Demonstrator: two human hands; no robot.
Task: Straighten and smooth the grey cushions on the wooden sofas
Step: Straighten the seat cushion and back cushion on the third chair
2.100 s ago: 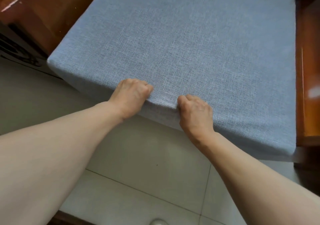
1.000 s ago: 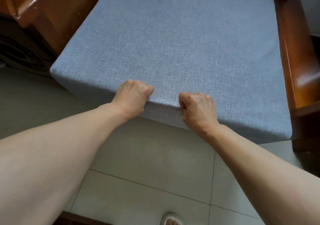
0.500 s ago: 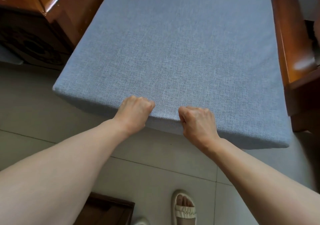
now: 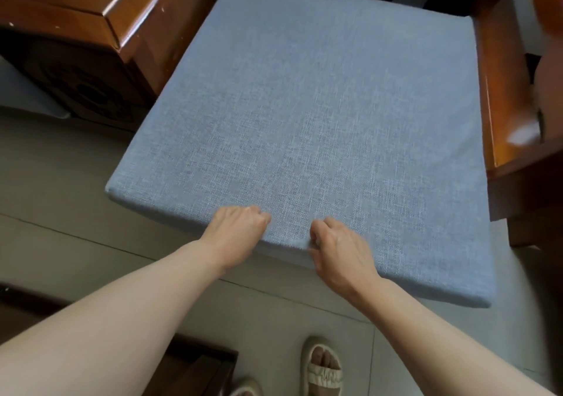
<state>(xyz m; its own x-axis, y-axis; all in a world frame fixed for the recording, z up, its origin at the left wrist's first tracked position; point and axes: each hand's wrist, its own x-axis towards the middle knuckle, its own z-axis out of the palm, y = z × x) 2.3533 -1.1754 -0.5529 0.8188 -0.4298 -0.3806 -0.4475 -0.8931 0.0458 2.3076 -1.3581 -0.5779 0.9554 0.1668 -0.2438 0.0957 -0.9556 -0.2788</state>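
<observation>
A large square grey cushion [image 4: 316,112] lies flat on the wooden sofa seat, its front edge hanging out over the floor. My left hand [image 4: 236,228] grips the front edge near its middle, fingers curled over the top. My right hand [image 4: 339,251] grips the same edge just to the right, pinching a small fold of fabric. The sofa's wooden right armrest [image 4: 505,115] borders the cushion's right side.
A dark wooden side table [image 4: 91,30] with a carved front stands at the left of the cushion. A low wooden piece [image 4: 198,368] sits at the bottom by my sandalled feet [image 4: 323,368]. Grey floor tiles [image 4: 61,182] lie below.
The cushion's front edge has come out further over the floor with both hands holding it. The view has drawn back, so my feet and the sofa's back slats now show.
</observation>
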